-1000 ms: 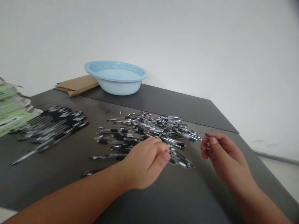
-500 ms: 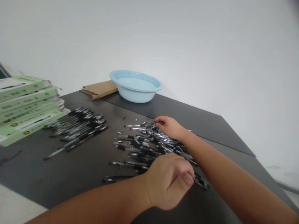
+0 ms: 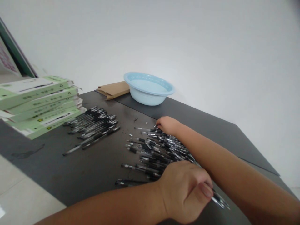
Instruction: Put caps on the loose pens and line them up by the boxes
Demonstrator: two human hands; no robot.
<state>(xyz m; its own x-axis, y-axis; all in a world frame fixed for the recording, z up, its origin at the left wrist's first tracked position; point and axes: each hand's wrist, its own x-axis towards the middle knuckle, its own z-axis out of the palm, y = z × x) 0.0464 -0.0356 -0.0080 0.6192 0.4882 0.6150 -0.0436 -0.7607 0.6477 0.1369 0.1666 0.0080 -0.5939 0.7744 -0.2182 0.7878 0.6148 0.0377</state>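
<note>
On the pen pile (image 3: 159, 150), right hand (image 3: 167, 125) fingers curl; left hand (image 3: 187, 190) grips pens; box labels unreadable.

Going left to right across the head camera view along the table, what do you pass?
Green boxes → neat row of pens → loose pen pile → right forearm.

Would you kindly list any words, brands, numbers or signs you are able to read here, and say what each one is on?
Nothing can be read with confidence.
Green boxes, stacked at the left: dark print and small emblems on their sides, too blurred to read.
Board leaning at the far left: reddish marks, too blurred to read.
Loose pens and the sorted pens: any barrel print is too small to read.
Blue basin and brown cardboard: no text visible.
</note>
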